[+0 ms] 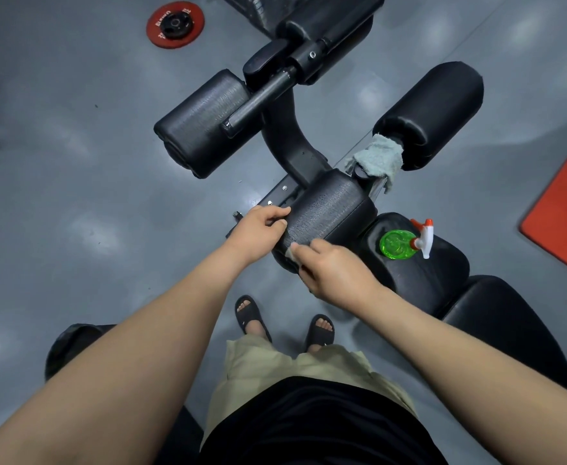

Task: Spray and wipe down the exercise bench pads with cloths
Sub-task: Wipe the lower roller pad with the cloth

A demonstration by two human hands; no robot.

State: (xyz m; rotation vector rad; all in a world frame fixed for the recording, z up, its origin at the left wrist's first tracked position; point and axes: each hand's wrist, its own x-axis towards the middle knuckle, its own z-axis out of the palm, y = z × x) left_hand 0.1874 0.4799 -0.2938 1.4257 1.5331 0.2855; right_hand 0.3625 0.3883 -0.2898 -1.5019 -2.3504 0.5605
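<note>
Left hand point(262, 226) grips the end of the near roller pad point(325, 209), cracked black vinyl; my right hand point(329, 270) pinches one pale cloth point(290, 252) against it. A second cloth point(376, 159), grey terry, drapes the bar point(375, 192) touching the right pad point(433, 112). One green plastic bottle point(398, 245) stands on the bench point(423, 280) seat.

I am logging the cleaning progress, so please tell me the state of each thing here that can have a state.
left hand, grips the end of the near roller pad
right hand, pinches a small cloth against that pad
spray bottle, stands upright on the seat pad, untouched
grey cloth, draped over the bar beside the right roller pad
weight plate, lies flat on the floor
</note>
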